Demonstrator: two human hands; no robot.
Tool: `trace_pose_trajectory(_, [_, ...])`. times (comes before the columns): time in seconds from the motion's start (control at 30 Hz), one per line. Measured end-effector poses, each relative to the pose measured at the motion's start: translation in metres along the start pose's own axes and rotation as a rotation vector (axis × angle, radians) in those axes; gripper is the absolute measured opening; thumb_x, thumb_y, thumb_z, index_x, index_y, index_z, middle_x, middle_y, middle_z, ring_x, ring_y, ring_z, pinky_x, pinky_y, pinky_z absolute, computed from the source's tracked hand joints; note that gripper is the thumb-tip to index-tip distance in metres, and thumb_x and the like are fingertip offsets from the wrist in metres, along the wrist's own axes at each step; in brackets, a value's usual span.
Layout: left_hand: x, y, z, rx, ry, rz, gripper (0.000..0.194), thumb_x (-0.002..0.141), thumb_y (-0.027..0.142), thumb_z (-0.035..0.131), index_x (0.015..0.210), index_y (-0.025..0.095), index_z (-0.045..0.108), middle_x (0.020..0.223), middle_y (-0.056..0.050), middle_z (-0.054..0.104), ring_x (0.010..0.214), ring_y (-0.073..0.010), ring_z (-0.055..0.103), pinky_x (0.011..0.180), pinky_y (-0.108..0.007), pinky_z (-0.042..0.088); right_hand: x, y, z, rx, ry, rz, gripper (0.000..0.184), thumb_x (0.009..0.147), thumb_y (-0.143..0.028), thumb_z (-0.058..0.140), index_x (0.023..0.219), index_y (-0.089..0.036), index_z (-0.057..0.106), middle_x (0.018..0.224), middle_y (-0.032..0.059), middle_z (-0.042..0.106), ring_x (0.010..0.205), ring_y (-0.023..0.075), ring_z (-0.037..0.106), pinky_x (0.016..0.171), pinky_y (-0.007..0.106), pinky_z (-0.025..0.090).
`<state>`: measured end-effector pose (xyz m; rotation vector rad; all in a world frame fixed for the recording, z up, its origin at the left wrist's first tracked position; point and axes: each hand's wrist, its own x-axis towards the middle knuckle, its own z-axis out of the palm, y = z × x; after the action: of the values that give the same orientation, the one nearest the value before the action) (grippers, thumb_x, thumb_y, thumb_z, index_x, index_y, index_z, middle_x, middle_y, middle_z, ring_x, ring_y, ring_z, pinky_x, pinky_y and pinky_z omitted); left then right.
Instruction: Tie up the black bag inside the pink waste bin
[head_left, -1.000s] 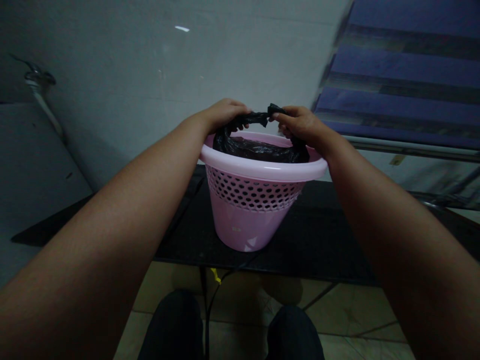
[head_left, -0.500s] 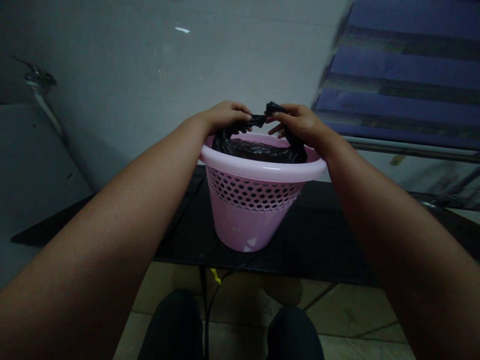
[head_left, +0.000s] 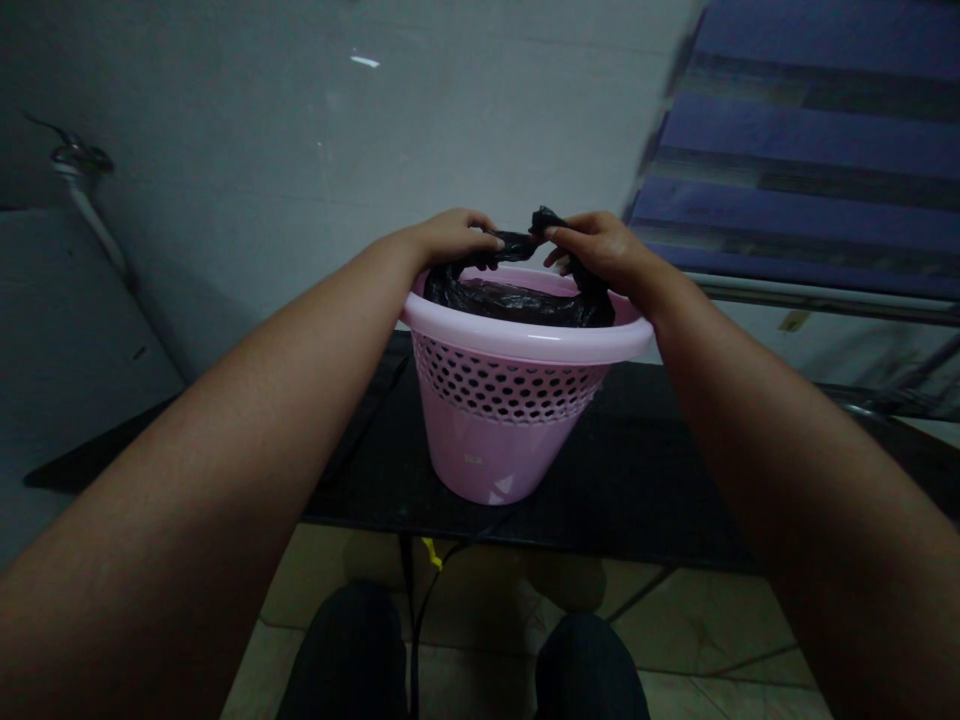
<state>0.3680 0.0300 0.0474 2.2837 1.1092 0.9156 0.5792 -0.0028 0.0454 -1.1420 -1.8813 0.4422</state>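
Note:
A pink plastic waste basket [head_left: 499, 455] with a band of holes below its rim stands upright on a black tabletop [head_left: 637, 490]. Inside its mouth hangs a black garbage bag [head_left: 517, 302], its far edge lifted above the rim. My left hand [head_left: 457, 240] pinches that bunched edge over the back left of the basket. Opposite it, my right hand [head_left: 600, 245] grips another part of the edge between thumb and fingers, a short tuft sticking up past the fingertips. The two hands are close together, a stretch of gathered plastic between them. The basket's inside bottom is hidden.
Behind the table rises a pale tiled wall [head_left: 420, 130]. At the upper right hangs a blue striped panel [head_left: 795, 130] above a metal rail. A tap with a pipe [head_left: 79, 160] is on the left wall. A dark cable with a yellow tag [head_left: 432, 553] hangs at the table's front edge.
My left hand has shifted slightly down, and the bunched plastic beside it looks a little more spread. The right hand keeps nearly the same place; the basket has not moved.

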Motion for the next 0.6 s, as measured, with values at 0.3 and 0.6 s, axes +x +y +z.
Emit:
trace_pose_trajectory(0.3, [0.0056,0.0016,-0.0008,0.25,0.019,0.095,0.042,0.071,0.026,0.063,0.11,0.011,0.061,0.098,-0.009,0.066,0.096,-0.022,0.058,0.083,-0.028,0.041,0.0016,0.0014,0.0014,0.076,-0.02,0.0,0.024,0.084,-0.034,0.062,0.095,-0.013,0.064,0.083,0.0104,0.066,0.085,0.0196,0.065,0.073,0.031,0.055])
trace_pose_trajectory(0.6, [0.0057,0.0025,0.0002,0.272,-0.036,0.157,0.042,0.07,0.022,0.062,0.111,0.012,0.062,0.098,-0.009,0.066,0.093,-0.0202,0.058,0.08,-0.027,0.042,-0.0022,-0.0032,0.0029,0.11,-0.027,-0.037,0.025,0.085,-0.037,0.061,0.096,-0.014,0.064,0.09,0.0107,0.067,0.092,0.0203,0.066,0.076,0.031,0.055])
